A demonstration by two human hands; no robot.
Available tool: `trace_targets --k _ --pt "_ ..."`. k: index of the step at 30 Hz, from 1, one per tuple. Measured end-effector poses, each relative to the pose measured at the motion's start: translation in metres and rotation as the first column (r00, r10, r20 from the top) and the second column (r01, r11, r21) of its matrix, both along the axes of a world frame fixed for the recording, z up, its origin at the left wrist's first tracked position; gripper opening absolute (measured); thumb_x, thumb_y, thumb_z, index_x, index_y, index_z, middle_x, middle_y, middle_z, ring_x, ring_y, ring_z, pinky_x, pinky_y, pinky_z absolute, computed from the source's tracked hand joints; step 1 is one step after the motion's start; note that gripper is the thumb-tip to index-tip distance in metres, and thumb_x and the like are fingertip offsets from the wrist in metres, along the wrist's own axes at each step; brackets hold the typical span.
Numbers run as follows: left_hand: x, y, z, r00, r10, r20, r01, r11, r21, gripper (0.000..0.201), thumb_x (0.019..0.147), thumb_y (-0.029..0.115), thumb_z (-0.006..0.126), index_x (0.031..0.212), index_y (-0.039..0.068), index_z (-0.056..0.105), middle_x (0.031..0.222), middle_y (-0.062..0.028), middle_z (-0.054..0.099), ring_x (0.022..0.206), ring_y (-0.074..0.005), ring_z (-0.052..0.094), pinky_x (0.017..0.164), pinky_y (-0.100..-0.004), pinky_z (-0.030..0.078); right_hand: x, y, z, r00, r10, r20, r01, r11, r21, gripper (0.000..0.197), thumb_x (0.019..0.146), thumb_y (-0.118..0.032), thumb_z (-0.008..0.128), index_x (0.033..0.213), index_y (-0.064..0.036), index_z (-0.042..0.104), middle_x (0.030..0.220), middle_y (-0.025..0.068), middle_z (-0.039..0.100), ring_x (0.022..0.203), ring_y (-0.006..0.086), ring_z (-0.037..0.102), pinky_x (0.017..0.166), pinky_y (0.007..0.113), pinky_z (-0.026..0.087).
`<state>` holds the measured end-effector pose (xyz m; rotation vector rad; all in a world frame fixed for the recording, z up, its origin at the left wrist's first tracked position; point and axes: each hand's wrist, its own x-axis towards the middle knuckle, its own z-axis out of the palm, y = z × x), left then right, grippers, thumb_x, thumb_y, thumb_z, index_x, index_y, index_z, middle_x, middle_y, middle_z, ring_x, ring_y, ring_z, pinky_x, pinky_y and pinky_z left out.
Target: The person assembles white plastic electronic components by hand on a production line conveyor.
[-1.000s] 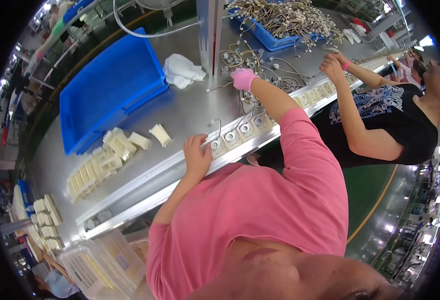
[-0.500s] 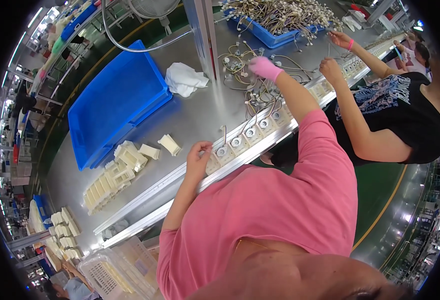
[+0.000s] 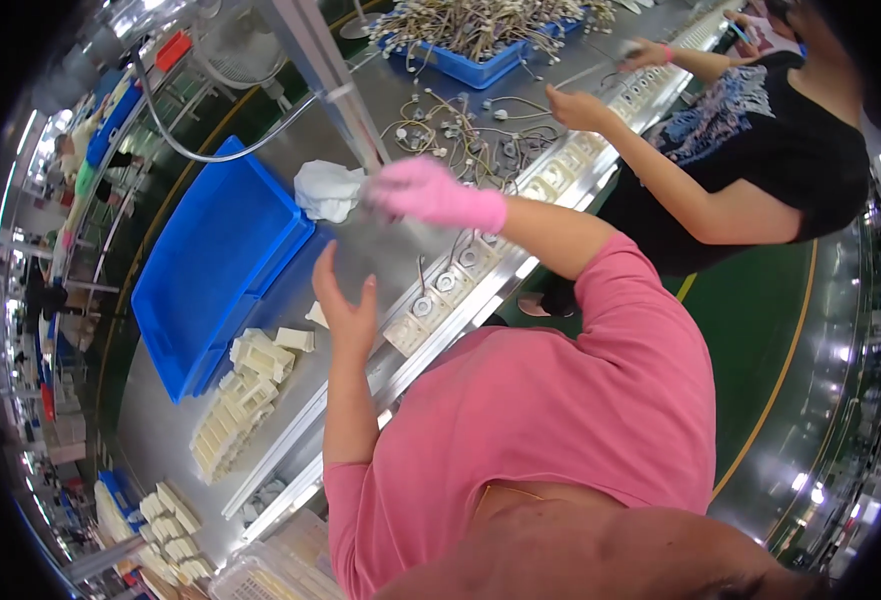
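My left hand [image 3: 345, 310] is raised above the metal table, thumb and fingers spread, with nothing in it. A pink glove covers my right hand [image 3: 435, 192], which is up over the table near a crumpled white cloth [image 3: 328, 191]. Its fingertips are smeared by motion, and whether they hold anything is unclear. Below both hands, a row of cream square housings [image 3: 403, 333] sits in a metal rail [image 3: 305, 425]. Several hold round metal-centred parts [image 3: 423, 306] with thin wires standing up. Loose wired parts [image 3: 460, 135] lie tangled beyond my right hand.
A blue tray [image 3: 200, 270] lies at left, with stacked cream housings [image 3: 235, 405] beside it. Another blue bin [image 3: 480, 72] heaped with wired parts is at the back. A metal post [image 3: 320, 70] rises from the table. At right, a co-worker in black [image 3: 730, 160] reaches over the rail.
My left hand has lifted off the housings, moving left and opening. My right hand has come left from the tangled wires toward the white cloth. The whole view has shifted.
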<state>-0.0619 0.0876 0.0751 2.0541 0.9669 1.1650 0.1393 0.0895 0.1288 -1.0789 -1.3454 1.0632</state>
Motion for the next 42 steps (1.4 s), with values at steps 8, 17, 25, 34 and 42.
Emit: trace_targets --k 8,17,25,34,42 --pt "-0.041 0.025 -0.054 0.947 -0.299 0.116 0.300 0.698 -0.650 0.033 0.087 0.022 0.044 0.113 0.001 0.047 0.102 -0.0145 0.056 0.091 -0.0198 0.053 0.074 -0.0351 0.043 -0.067 -0.008 -0.012 0.944 0.303 -0.132 -0.319 0.939 -0.127 0.025 0.084 -0.021 0.052 0.094 0.0002 0.059 0.081 0.0087 0.063 0.067 0.0152 0.061 0.062 0.027 0.048" --pt "-0.016 -0.014 -0.020 0.764 0.057 0.642 0.478 0.619 -0.624 0.057 0.093 0.047 0.025 0.134 0.008 0.028 0.124 -0.0138 0.043 0.111 -0.0237 0.045 0.093 -0.0343 0.036 -0.089 -0.037 -0.048 0.963 0.265 0.049 -0.229 0.901 -0.370 0.032 0.081 -0.028 0.050 0.100 -0.0020 0.053 0.074 0.0116 0.058 0.058 0.0180 0.060 0.055 0.030 0.048" --pt "-0.031 0.000 -0.035 0.800 0.282 0.529 0.410 0.386 -0.826 0.037 0.087 0.039 0.049 0.070 0.007 0.047 0.059 -0.0036 0.046 0.054 -0.0144 0.045 0.052 -0.0277 0.038 -0.082 -0.027 -0.039 0.592 -0.044 0.805 -0.190 0.963 0.193 0.027 0.071 -0.017 0.054 0.094 -0.0031 0.050 0.089 0.0179 0.056 0.083 0.0341 0.056 0.071 0.039 0.046" --pt "-0.040 -0.011 -0.031 0.922 0.068 0.381 0.260 0.621 -0.740 0.031 0.087 0.027 0.051 0.067 0.004 0.048 0.054 -0.0016 0.043 0.052 -0.0133 0.044 0.049 -0.0286 0.035 -0.073 -0.044 -0.044 0.898 0.333 0.288 -0.284 0.938 -0.198 0.031 0.077 -0.020 0.057 0.102 -0.0036 0.049 0.088 0.0143 0.058 0.079 0.0310 0.058 0.071 0.037 0.046" --pt "-0.058 -0.033 -0.049 0.911 -0.171 -0.376 0.166 0.985 -0.048 0.016 0.078 0.017 0.055 0.071 0.003 0.053 0.070 -0.0132 0.052 0.070 -0.0323 0.050 0.058 -0.0389 0.039 -0.077 -0.049 -0.071 0.101 0.288 0.952 -0.483 0.851 -0.206 0.033 0.082 -0.036 0.049 0.096 -0.0062 0.047 0.084 0.0130 0.058 0.074 0.0297 0.060 0.064 0.040 0.045"
